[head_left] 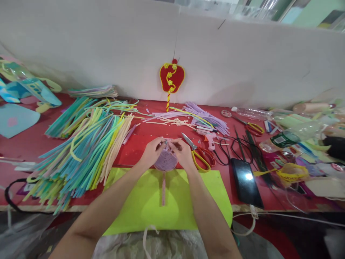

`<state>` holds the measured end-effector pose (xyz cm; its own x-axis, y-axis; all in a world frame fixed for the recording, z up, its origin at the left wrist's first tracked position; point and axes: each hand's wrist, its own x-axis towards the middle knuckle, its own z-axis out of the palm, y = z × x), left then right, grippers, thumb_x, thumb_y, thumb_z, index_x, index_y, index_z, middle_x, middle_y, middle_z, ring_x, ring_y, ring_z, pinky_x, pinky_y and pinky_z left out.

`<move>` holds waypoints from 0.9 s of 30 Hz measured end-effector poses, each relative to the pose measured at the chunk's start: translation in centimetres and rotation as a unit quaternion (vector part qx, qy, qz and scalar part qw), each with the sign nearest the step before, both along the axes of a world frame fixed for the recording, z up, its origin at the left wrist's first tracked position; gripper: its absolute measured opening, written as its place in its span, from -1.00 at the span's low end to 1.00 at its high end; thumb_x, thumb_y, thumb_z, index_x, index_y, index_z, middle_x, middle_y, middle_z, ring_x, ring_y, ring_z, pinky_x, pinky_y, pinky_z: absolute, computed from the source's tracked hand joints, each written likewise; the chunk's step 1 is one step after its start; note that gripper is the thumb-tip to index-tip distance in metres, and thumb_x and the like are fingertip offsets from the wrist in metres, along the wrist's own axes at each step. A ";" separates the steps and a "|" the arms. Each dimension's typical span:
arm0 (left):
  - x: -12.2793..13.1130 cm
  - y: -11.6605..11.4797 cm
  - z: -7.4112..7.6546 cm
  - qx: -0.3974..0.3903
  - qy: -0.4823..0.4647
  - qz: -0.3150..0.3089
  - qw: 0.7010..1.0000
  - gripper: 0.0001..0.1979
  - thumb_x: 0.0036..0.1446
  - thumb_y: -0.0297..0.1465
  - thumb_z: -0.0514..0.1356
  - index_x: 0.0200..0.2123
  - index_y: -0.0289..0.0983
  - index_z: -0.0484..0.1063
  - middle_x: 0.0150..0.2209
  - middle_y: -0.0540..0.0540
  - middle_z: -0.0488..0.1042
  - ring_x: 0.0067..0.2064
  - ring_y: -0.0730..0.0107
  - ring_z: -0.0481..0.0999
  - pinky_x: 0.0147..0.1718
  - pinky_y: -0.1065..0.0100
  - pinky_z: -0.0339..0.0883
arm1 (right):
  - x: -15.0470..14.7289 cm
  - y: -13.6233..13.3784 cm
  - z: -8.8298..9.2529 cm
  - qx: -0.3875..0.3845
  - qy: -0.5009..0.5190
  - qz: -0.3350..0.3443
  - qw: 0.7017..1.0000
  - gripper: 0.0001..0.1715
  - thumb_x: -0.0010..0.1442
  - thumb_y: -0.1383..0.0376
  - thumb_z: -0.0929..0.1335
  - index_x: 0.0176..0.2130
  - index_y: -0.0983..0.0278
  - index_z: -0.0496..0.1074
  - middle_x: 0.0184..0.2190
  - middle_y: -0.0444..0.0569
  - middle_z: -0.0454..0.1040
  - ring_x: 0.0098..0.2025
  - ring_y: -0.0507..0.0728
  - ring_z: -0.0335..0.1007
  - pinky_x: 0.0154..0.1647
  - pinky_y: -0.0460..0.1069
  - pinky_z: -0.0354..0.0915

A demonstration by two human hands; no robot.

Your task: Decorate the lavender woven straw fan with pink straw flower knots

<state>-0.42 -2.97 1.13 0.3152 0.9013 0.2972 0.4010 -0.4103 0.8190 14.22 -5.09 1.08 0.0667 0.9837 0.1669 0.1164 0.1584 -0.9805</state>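
Note:
My left hand (pixel 151 151) and my right hand (pixel 182 152) meet over a small pale purple fan-shaped piece (pixel 165 161) with a thin pink stick handle (pixel 163 189). Both hands pinch the top edge of that piece, fingers closed on it. It lies partly on a lime green foam sheet (pixel 151 208) at the table's near edge. A red fan-shaped ornament (pixel 171 77) with yellow trim hangs on the wall straight ahead.
A big heap of pastel foam strips (pixel 81 151) lies left. Yellow-handled scissors (pixel 199 154), a pink glue gun (pixel 210 140), black cable, a dark phone (pixel 245 180) and cluttered bottles and packets lie right. Purple strips (pixel 205 117) rest near the wall.

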 end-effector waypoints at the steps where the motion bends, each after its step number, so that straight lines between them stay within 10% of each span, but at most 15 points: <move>1: 0.0 -0.1 0.0 0.004 0.005 0.009 1.000 -0.81 0.17 -0.32 0.03 -0.39 -0.28 0.35 -0.41 0.00 0.42 -0.38 0.48 0.36 -0.32 0.46 0.23 | -0.1 0.0 0.0 -0.001 0.003 0.002 1.000 -0.76 0.02 0.10 0.36 -0.41 0.23 0.41 -0.45 -0.10 0.45 -0.42 0.07 0.37 -0.36 -0.02 0.32; 13: 0.0 0.0 -0.3 0.005 -0.015 0.026 1.000 -0.83 0.17 -0.36 0.04 -0.27 -0.26 0.39 -0.29 -0.04 0.50 -0.28 0.43 0.46 -0.26 0.43 0.30 | 0.3 0.4 -0.2 -0.074 0.132 0.019 0.988 -0.66 -0.15 0.08 0.45 -0.40 0.24 0.42 -0.47 -0.11 0.47 -0.43 0.05 0.38 -0.41 -0.05 0.35; 27: -0.8 -0.6 -0.1 0.191 0.115 0.089 0.971 -0.84 0.18 -0.36 0.08 -0.22 -0.19 0.43 -0.20 -0.10 0.47 -0.13 0.34 0.44 -0.10 0.33 0.28 | 0.2 0.4 -0.3 -0.098 0.135 0.005 0.986 -0.66 -0.12 0.05 0.43 -0.42 0.26 0.45 -0.49 -0.11 0.45 -0.45 0.03 0.35 -0.43 -0.05 0.33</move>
